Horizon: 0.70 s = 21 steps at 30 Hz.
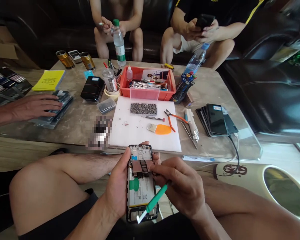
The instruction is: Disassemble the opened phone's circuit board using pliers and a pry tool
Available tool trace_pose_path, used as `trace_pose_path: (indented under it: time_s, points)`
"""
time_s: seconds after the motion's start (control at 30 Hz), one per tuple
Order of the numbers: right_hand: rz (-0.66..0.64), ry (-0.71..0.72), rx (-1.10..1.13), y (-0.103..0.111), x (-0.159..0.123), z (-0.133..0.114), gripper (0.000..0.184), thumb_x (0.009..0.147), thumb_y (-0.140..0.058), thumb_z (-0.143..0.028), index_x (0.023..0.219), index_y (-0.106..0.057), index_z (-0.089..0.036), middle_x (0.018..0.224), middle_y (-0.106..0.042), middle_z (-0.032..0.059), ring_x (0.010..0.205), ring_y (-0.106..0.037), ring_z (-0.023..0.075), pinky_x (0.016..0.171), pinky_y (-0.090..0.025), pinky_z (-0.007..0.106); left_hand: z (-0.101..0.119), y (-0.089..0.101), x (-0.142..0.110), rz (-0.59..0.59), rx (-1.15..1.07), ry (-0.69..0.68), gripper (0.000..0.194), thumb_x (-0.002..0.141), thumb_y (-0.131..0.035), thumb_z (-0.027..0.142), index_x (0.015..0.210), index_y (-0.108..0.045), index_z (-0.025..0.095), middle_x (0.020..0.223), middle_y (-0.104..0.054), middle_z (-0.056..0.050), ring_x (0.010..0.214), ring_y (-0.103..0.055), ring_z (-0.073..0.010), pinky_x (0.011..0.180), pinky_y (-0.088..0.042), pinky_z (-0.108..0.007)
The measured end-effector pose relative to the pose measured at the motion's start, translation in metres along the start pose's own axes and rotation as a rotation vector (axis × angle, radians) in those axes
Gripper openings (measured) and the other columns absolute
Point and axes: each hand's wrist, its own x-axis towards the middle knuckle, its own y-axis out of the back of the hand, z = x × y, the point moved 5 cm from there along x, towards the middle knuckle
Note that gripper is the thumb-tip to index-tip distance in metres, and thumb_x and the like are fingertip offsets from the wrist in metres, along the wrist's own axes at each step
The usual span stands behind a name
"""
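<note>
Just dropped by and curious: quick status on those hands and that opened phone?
Left hand grips opened phone, back cover off. Right hand holds green tool, fingertips on the circuit board. Nothing in the way; white mat beyond.

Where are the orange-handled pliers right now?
On the white mat, right side, the orange-handled pliers lie between the orange pry pick and the electric screwdriver.

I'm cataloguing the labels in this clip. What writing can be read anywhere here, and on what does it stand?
No text is sharp enough to quote.
Yellow pad: handwritten marks, blurred.
Green-capped bottle: label print too small.
Round white container: dark emblem with characters, unreadable.
Card in the red bin: printed picture, no legible words.
Opened phone, held by the left hand and right hand: battery print too small.
</note>
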Motion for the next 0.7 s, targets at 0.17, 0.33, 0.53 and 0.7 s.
trace_pose_path:
  time_s: [0.17,0.33,0.53,0.7]
  points:
    - [-0.01,0.067,-0.082,-0.0047,-0.0022,-0.0029,0.029,0.089,-0.061,-0.005,0.106,-0.073,-0.025,0.089,-0.07,0.0019,0.074,-0.071,0.0139,0.065,-0.06,0.023,0.0043,-0.0018,-0.0018,0.001,0.009,-0.043,0.053,0.1,-0.056,0.057,0.142,-0.062,0.025,0.119,-0.073,-0.012,0.107,-0.072,-0.0287,0.103,-0.052,-0.049]
    - [-0.003,0.07,-0.102,-0.0094,-0.001,-0.0016,0.023,0.092,-0.06,-0.008,0.104,-0.07,-0.024,0.089,-0.069,0.0018,0.075,-0.07,0.0134,0.067,-0.059,0.023,0.0067,0.0001,-0.0016,0.003,0.013,-0.065,0.051,0.102,-0.054,0.056,0.14,-0.063,0.024,0.116,-0.074,-0.011,0.105,-0.072,-0.0279,0.102,-0.053,-0.048]
    - [0.024,0.033,-0.079,-0.0092,-0.0005,0.0002,0.027,0.09,-0.06,-0.006,0.104,-0.068,-0.026,0.089,-0.067,0.0005,0.079,-0.071,0.0145,0.066,-0.059,0.024,0.0072,-0.0009,0.0001,-0.009,0.002,-0.061,0.05,0.103,-0.052,0.055,0.139,-0.064,0.024,0.116,-0.075,-0.011,0.105,-0.073,-0.0276,0.102,-0.053,-0.048]
    - [0.161,0.011,-0.148,-0.0103,0.0013,0.0061,0.024,0.09,-0.064,-0.006,0.104,-0.066,-0.026,0.092,-0.067,0.001,0.08,-0.069,0.0148,0.068,-0.059,0.025,0.0069,-0.006,0.0023,-0.004,-0.013,-0.076,0.051,0.105,-0.047,0.054,0.142,-0.062,0.022,0.12,-0.075,-0.012,0.108,-0.073,-0.0297,0.103,-0.053,-0.05]
